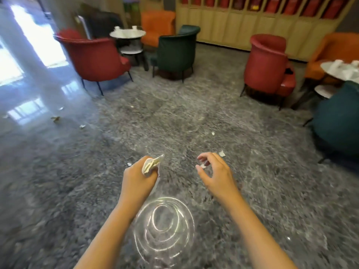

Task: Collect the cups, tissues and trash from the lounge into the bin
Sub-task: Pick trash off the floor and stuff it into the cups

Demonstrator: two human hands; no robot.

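Note:
My left hand [139,176] grips a crumpled white tissue [150,165] above the grey carpet. My right hand [213,171] hovers beside it with loosely curled fingers and holds nothing. Small white paper scraps lie on the carpet just past my hands [221,153], [203,166], [129,164], and another lies farther off [213,133]. More scraps lie at the left on the shiny floor [56,118], [82,126]. White cups stand on the far round table [127,33] and on the table at the right edge [338,69]. No bin is in view.
Red armchairs [97,59], [270,68], a green one [174,53] and orange ones [157,26] ring the tables. Another green chair [338,123] stands close at the right. Open carpet lies ahead. A circular glare [164,226] shows below my hands.

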